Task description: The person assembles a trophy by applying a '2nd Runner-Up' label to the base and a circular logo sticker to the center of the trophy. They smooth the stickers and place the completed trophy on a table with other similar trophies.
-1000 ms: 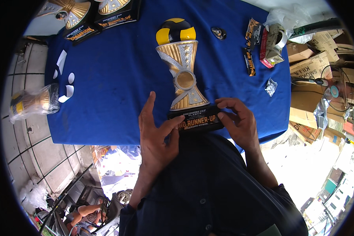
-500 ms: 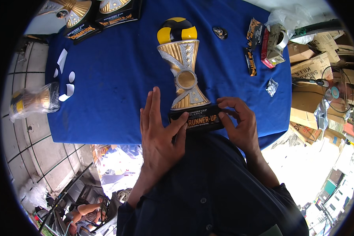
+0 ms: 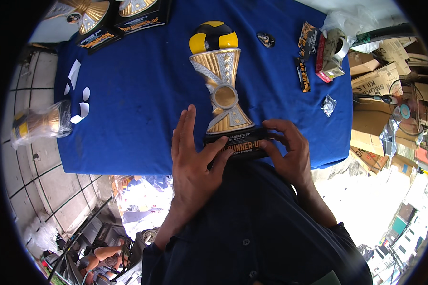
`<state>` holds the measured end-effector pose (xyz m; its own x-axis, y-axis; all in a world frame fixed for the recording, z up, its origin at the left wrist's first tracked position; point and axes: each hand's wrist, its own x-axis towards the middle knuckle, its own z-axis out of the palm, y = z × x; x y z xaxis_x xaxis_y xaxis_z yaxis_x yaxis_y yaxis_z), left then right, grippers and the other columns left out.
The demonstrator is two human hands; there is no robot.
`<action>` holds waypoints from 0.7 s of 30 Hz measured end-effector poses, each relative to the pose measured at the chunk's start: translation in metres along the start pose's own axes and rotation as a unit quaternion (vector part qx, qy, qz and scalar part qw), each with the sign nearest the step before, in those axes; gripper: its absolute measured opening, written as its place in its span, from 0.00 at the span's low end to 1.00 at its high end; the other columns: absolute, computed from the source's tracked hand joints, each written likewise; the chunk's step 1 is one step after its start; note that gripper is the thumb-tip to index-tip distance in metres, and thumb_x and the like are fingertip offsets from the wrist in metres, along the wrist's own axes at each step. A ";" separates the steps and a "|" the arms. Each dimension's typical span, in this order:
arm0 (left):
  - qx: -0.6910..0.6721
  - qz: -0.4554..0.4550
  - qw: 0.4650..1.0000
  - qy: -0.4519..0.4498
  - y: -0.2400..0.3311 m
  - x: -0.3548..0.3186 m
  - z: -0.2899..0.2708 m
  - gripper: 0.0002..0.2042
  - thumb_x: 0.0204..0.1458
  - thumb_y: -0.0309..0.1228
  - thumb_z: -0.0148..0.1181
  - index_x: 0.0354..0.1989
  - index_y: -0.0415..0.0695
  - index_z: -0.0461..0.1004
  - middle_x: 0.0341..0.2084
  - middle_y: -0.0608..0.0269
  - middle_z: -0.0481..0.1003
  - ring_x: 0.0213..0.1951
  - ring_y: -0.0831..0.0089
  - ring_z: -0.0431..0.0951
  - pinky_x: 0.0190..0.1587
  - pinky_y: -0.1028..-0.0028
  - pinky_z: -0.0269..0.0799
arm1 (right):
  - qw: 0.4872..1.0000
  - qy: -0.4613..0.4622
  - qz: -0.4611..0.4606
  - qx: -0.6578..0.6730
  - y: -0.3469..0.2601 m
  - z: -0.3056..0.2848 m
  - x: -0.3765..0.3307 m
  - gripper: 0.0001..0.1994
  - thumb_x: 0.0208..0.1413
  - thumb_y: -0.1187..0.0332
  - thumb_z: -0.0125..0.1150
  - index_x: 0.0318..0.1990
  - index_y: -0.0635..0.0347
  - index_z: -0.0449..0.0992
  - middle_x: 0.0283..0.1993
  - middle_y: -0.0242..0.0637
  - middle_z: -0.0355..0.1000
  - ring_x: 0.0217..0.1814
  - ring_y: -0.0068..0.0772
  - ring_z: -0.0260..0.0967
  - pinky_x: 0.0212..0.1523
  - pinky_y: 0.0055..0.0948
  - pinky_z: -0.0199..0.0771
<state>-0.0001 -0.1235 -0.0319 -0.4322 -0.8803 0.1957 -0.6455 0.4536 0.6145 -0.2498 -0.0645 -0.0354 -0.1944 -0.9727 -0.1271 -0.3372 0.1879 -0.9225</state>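
A trophy (image 3: 216, 69) lies on the blue-covered table in front of me, its black base towards my body. It has a yellow-and-black ball on top and a flared gold-and-silver stem with a round gold disc. Across the base sits a black label (image 3: 242, 144) with orange and white lettering. My left hand (image 3: 195, 156) presses thumb and forefinger on the label's left part, its other fingers stretched out along the cloth. At the right end, my right hand (image 3: 287, 147) grips the base, thumb on the label and bent forefinger at the base's far corner. My fingers cover both label ends.
Two more trophies stand at the far left (image 3: 96, 23). A plastic-wrapped trophy (image 3: 43, 123) lies by the left edge, near white paper scraps (image 3: 81, 113). To the right are loose labels (image 3: 303, 75), a tape roll (image 3: 340, 48), and a small clear wrapper (image 3: 328, 105).
My right thumb has slid slightly left and now covers the end of the label's lettering. The left thumb and forefinger have shifted a little; the trophy stays in place.
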 end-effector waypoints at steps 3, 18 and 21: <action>-0.044 -0.078 0.995 0.044 0.005 -0.004 0.002 0.26 0.50 0.32 0.87 0.57 0.39 0.84 0.80 0.34 0.64 0.78 0.35 0.68 0.77 0.44 0.69 | 1.000 -0.010 -0.019 -0.013 0.002 0.000 0.001 0.19 0.64 0.84 0.72 0.62 0.67 0.81 0.67 0.49 0.79 0.68 0.42 0.82 0.69 0.42 0.87; -0.368 -0.251 0.895 0.014 -0.016 -0.022 0.013 0.22 0.62 0.23 0.78 0.61 0.39 0.74 0.77 0.41 0.66 0.77 0.49 0.71 0.76 0.48 0.75 | 0.999 -0.026 0.005 0.028 0.000 0.000 0.004 0.19 0.65 0.83 0.70 0.63 0.67 0.80 0.67 0.46 0.79 0.70 0.39 0.80 0.70 0.40 0.84; -0.413 -0.267 0.871 0.005 -0.016 -0.021 0.013 0.24 0.61 0.21 0.76 0.63 0.43 0.72 0.78 0.43 0.65 0.76 0.56 0.71 0.77 0.50 0.72 | 0.998 -0.023 0.028 0.046 -0.001 0.000 0.004 0.18 0.66 0.83 0.69 0.62 0.67 0.80 0.67 0.45 0.79 0.70 0.37 0.80 0.70 0.39 0.83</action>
<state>0.0108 -0.1107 -0.0555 -0.2019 -0.9380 -0.2819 -0.0784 -0.2714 0.9593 -0.2498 -0.0685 -0.0348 -0.1671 -0.9667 -0.1937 -0.2401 0.2304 -0.9430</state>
